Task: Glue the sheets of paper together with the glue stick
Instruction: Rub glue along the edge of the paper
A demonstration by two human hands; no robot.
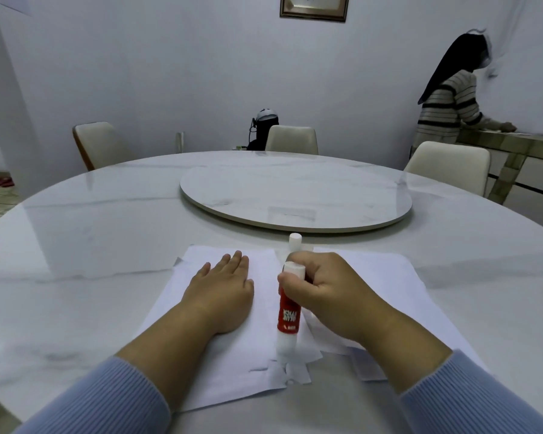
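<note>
Sleeves of pale blue knit frame the bottom of the view, and from them both forearms reach forward over the tabletop (76,245). Nearest lie the sheets of paper (232,364), white, overlapping along a rumpled seam that runs down the middle between the two hands. The left hand (223,292) lies flat on the left sheet, fingers straight and together, pressing it down. The right hand (329,289) is curled round the glue stick (288,314), fingers and thumb wrapped about its upper part. The stick stands nearly upright, long axis tilted slightly, its white lower end touching the paper at the seam, near the front edge of the sheets. So the working end lies toward the person from the gripping hand, just beside the left hand's wrist, and the right hand is the one that drives it. Judged from this, the glue is being laid along the overlap, and the next stroke would call for dragging along that seam while the left hand holds the sheet against slipping.

Just beyond the right hand's knuckles stands a small white cap (295,241), upright on the tabletop. Farther off sits a round turntable (295,198), then pale chairs (292,139), and a person at a side counter.
</note>
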